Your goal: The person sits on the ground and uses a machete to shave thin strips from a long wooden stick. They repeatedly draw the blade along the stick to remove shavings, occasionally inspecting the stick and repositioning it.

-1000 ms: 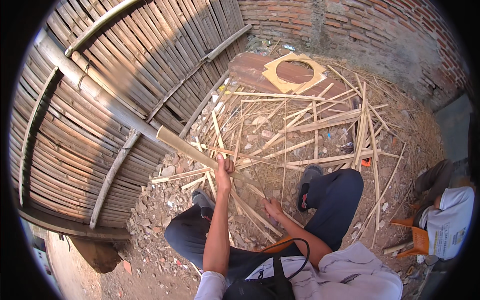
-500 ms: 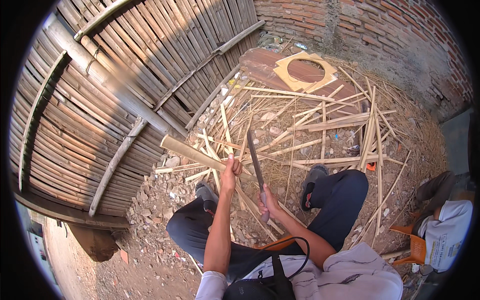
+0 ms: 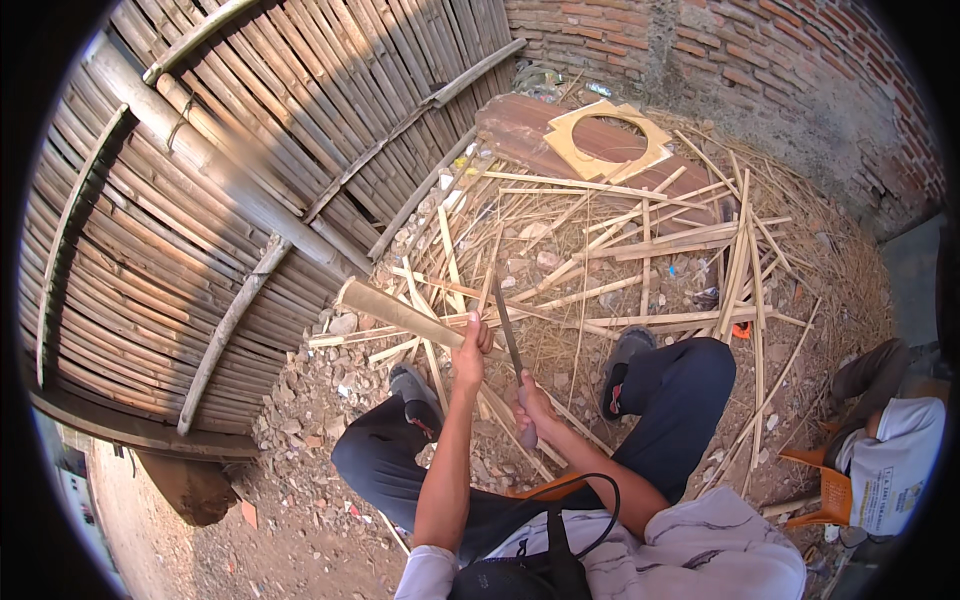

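Littered bamboo splits cover the ground beyond the hands, where the left hand (image 3: 468, 345) clasps a stiff, light bamboo pole (image 3: 400, 312) near its end while the right hand (image 3: 532, 405) grips a long knife (image 3: 508, 335) upright beside it.

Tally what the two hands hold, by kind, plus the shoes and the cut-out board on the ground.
Bamboo slat, gripped by the left hand: 1
Long knife, gripped by the right hand: 1
Shoes, one and the other: 2
Board with a round hole: 1
Total: 5
The loose slats on the ground are too tangled to count.
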{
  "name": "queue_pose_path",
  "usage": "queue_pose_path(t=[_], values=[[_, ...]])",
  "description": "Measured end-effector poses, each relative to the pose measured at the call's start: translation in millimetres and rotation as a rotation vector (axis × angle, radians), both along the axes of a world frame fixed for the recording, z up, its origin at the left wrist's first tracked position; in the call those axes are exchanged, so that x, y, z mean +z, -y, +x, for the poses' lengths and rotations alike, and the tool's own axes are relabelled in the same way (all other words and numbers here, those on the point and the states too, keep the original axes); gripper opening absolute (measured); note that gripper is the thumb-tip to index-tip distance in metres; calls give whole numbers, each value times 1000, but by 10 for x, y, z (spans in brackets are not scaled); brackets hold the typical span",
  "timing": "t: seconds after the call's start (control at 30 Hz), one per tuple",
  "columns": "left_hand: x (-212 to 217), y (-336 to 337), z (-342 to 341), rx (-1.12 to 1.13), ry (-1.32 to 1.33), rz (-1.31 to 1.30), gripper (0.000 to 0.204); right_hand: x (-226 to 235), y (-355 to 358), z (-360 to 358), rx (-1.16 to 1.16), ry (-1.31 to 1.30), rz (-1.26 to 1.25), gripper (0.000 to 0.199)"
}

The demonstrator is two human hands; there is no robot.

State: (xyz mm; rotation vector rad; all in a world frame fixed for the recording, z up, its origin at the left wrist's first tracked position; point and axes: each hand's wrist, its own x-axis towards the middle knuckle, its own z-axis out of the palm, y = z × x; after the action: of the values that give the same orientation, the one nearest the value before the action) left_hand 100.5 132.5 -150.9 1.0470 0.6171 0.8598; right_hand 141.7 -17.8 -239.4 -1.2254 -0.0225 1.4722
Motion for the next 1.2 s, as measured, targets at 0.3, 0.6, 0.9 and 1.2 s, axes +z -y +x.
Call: queue_pose_path(t=[0.3,0.6,0.9,1.2], values=[[46,-19,-73,-18,-34,24,58,47,-88,80,-77,196,123,60],[88,35,-121,-31,-54,34,59,68,-89,2,-119,271,121,60],[-59,2,-87,-54,-43,44,59,-71,0,15,55,328,-2,60],[-68,-48,-76,-75,4,11,60,-372,94,18,94,268,-141,62]])
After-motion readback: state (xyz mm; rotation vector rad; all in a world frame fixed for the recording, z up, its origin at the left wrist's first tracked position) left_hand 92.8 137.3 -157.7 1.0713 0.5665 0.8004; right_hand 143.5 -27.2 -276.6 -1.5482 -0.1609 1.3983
